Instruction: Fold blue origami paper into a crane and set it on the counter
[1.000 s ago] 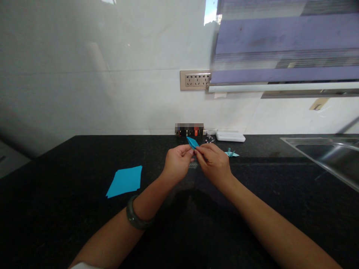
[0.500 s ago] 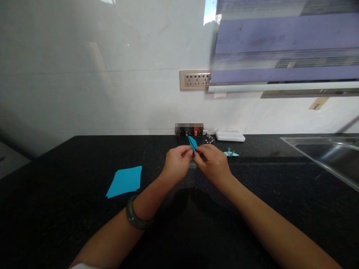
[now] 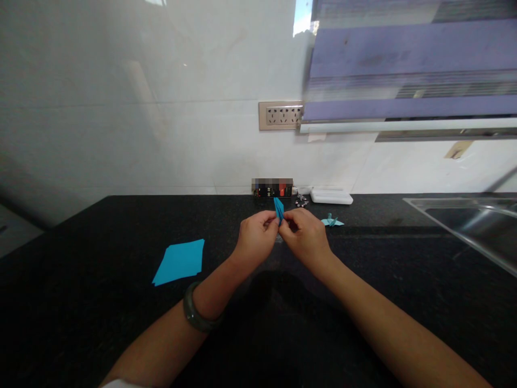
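A small piece of folded blue paper (image 3: pixel 279 208) stands between my two hands, its narrow tip pointing up and away from me. My left hand (image 3: pixel 257 233) pinches its lower left side between thumb and fingers. On the opposite side my right hand (image 3: pixel 305 230) pinches it too, and the two thumbs nearly meet. Fingers cover the lower part of the paper. Left of my hands lies a stack of flat blue paper sheets (image 3: pixel 180 261). Just beyond my right hand rests a folded pale blue paper crane (image 3: pixel 332 221).
At the wall stand a phone with a lit screen (image 3: pixel 272 188), a white power bank (image 3: pixel 332 196) and a small beaded item (image 3: pixel 301 201). A metal sink (image 3: pixel 476 221) is set into the black countertop (image 3: pixel 100 231) at right. A socket panel (image 3: pixel 280 115) is on the wall.
The folded paper has turned slightly in my fingers and its tip now points more upright. Both hands have shifted very little and keep their pinch.
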A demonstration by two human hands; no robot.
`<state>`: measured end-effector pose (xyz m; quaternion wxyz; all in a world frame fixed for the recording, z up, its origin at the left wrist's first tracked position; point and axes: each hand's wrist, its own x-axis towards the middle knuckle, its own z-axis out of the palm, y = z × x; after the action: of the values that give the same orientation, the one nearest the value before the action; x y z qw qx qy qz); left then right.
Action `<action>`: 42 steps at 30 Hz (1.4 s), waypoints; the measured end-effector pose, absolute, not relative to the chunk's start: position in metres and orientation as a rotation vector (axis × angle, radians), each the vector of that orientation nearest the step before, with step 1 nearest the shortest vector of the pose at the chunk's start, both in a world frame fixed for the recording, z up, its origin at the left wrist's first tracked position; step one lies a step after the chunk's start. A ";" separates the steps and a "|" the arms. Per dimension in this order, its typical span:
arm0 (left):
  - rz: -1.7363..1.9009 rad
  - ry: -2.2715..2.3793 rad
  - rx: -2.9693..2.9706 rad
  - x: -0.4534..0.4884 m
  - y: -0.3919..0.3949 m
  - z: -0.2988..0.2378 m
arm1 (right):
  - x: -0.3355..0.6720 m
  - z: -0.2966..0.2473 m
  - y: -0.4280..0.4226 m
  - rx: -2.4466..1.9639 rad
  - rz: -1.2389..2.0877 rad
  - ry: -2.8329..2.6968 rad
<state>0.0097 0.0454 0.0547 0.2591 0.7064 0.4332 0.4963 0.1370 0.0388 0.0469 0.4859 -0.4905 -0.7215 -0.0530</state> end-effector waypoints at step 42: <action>1.587 0.989 1.682 0.008 0.046 0.064 | 0.150 0.054 0.048 -0.718 1.242 -1.278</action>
<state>0.0077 0.0464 0.0644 0.3082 0.6364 0.3739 0.6002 0.1499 0.0483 0.0537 0.5731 -0.3063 -0.5451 0.5298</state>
